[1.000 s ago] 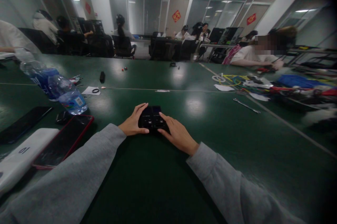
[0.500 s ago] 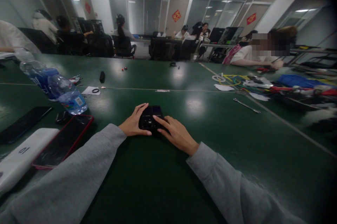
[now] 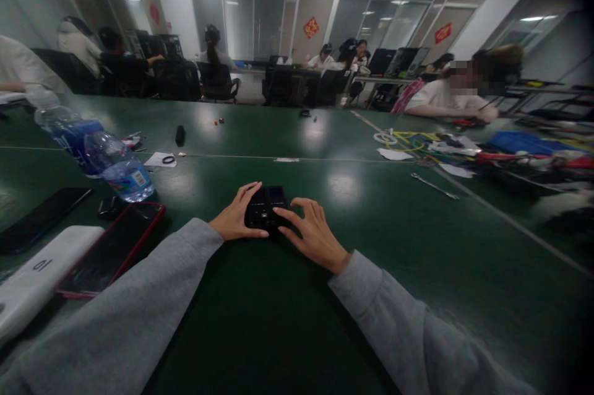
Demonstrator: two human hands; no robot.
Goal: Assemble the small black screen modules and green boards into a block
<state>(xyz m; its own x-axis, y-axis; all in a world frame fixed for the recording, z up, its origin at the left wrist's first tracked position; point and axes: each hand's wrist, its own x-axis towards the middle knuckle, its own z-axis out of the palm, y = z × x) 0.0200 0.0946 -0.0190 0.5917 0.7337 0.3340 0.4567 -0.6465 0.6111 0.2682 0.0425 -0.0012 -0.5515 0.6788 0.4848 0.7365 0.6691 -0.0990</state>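
Note:
A small black device [image 3: 263,204] with small light markings and a dark screen lies on the green table [image 3: 260,314] in front of me. My left hand [image 3: 239,215] grips its left side, thumb along the near edge and fingers at the far left corner. At the device's right side is my right hand [image 3: 313,231], its fingers apart and curved, with the index fingertip at the device's face and the thumb near its lower right corner. Whether those fingertips touch it cannot be made out.
Left: two water bottles [image 3: 123,166], a red-edged phone [image 3: 114,249], a white case [image 3: 44,274] and a dark phone [image 3: 41,218]. Right: a wrench [image 3: 435,186], tangled cables [image 3: 408,140] and a blue item [image 3: 524,142]. A person [image 3: 439,98] sits at the far right.
My right hand's fingers have lifted and spread, the index fingertip shifting slightly right on the device. My left hand and the device have stayed in place.

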